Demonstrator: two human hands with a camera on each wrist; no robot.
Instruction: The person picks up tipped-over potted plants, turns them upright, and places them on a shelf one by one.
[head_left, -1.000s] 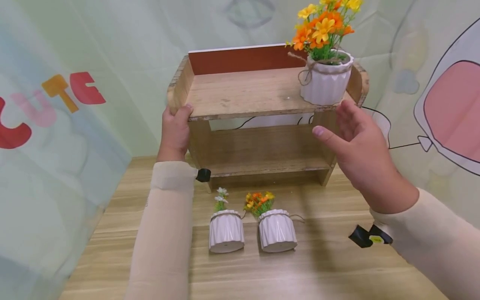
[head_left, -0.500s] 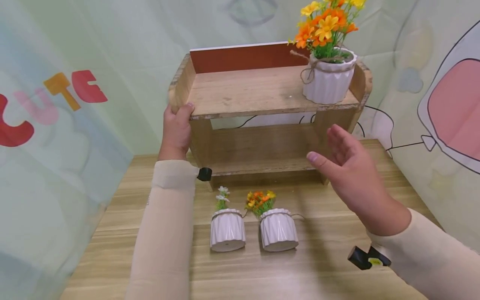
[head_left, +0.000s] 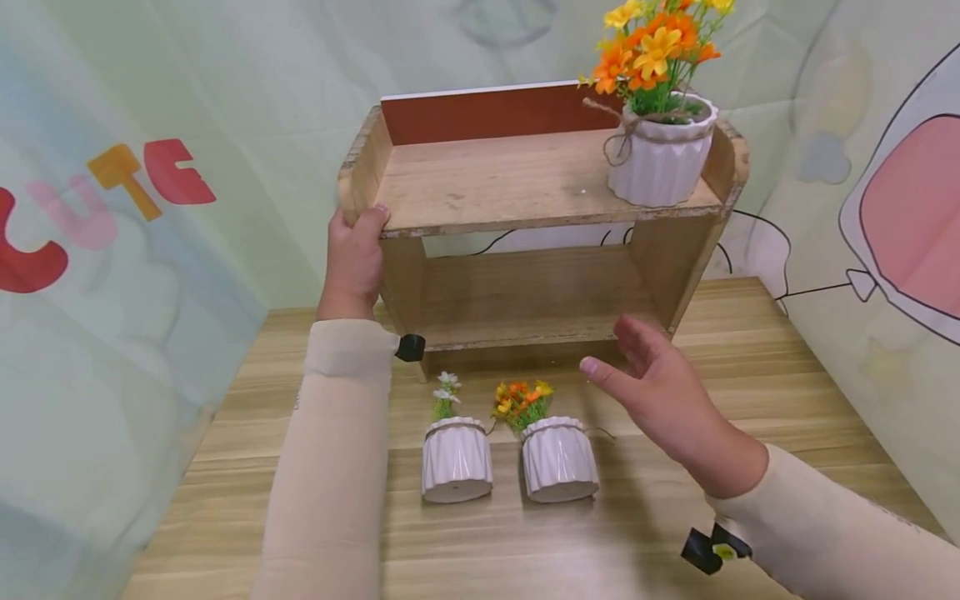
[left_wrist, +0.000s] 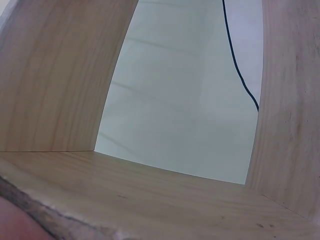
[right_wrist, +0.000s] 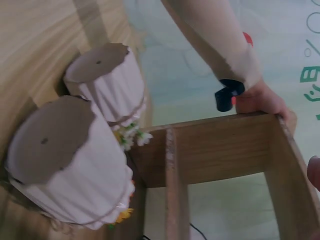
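My left hand [head_left: 356, 258] grips the left front corner of a wooden shelf [head_left: 480, 179], thumb over the top board's edge. On the right end of that board stands a white fluted flowerpot [head_left: 660, 162] with orange and yellow flowers. My right hand [head_left: 675, 400] hovers over the table in front of the shelf, fingers extended, thumb apart, holding nothing. To its left, a white flowerpot with orange flowers [head_left: 560, 460] lies on its side. Beside that lies another flowerpot with white flowers [head_left: 457, 462]. In the right wrist view both lying pots show their bases, the nearer flowerpot [right_wrist: 75, 165] largest.
The shelf has a lower board [head_left: 532, 292] and a reddish-brown back strip [head_left: 487, 117]. It stands on a wood-grain table [head_left: 300, 500]. Printed curtains [head_left: 187, 275] hang close behind and at both sides.
My right hand has moved away from the flowerpot on the shelf, down and left toward the lying pots. The left hand keeps its grip on the shelf corner.
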